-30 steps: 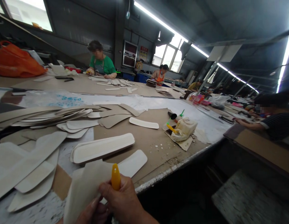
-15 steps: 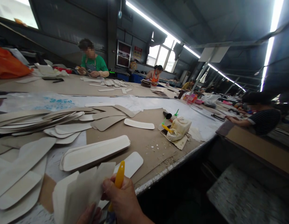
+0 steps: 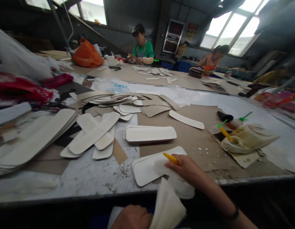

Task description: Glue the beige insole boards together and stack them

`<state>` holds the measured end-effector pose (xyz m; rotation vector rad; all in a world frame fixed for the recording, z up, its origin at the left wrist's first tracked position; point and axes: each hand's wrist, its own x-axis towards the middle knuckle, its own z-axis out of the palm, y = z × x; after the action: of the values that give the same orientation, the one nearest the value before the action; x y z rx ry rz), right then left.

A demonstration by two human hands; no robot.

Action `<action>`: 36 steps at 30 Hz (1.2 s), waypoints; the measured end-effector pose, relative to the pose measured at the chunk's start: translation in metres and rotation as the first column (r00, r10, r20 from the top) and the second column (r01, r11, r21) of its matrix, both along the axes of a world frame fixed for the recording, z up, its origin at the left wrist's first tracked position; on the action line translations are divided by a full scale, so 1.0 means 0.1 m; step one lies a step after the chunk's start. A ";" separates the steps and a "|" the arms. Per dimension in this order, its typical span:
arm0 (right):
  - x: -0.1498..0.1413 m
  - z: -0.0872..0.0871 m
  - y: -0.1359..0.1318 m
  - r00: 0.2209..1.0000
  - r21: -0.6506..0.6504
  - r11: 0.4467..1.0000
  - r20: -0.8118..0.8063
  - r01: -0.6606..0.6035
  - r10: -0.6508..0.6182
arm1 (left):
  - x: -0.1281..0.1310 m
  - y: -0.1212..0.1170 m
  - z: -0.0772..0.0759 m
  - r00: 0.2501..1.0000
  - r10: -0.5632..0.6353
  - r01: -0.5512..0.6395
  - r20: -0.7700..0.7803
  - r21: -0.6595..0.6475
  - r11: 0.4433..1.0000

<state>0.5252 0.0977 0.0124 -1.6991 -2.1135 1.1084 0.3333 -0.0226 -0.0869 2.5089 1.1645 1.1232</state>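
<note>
My right hand (image 3: 185,168) is closed around a yellow-handled brush (image 3: 171,158), its lower end hidden. From the same hand a thin, translucent sheet (image 3: 183,188) spreads over a pair of long white rounded panels (image 3: 147,170) near the table's front edge. Below the edge, my left hand (image 3: 134,218) is closed on a bundle of thin cream sheets (image 3: 170,206) that fans out to the right. Just behind the white panels lies a neat stack of similar panels (image 3: 150,133).
White and beige panels (image 3: 93,133) overlap on the left, with a larger pile (image 3: 42,140) beyond. A glue-stained container (image 3: 252,136) with a yellow handle in it stands right, beside green-tipped bottles (image 3: 238,122). Co-workers (image 3: 144,49) sit across the table (image 3: 161,125).
My view has swung left. My right hand has moved away from my left, out over the white panels, with the brush and a thin sheet. The left keeps the bundle, now lower.
</note>
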 end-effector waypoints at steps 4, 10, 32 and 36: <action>-0.12 -0.05 0.13 0.986 -0.188 0.969 -0.011 -0.164 0.164 | -0.12 0.07 0.20 0.984 0.086 -0.049 -0.158 0.229 0.972; -0.25 0.01 0.15 0.971 -0.341 0.921 -0.207 -0.189 0.122 | -0.26 0.01 0.42 0.880 0.283 -0.167 0.382 -0.309 0.936; -0.39 -0.07 -0.34 0.921 -0.189 0.964 -0.307 0.190 -0.241 | -0.42 0.07 0.87 -0.029 0.869 0.459 0.494 -0.766 0.451; -0.20 0.00 -0.12 0.987 -0.196 0.975 -0.142 -0.107 0.080 | -0.55 0.04 0.82 0.190 0.807 0.424 0.559 -0.788 0.446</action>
<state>0.5057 0.0856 0.0128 -1.5702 -2.0773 1.4676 0.2786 -0.0184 -0.0044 0.3621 1.1498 1.2618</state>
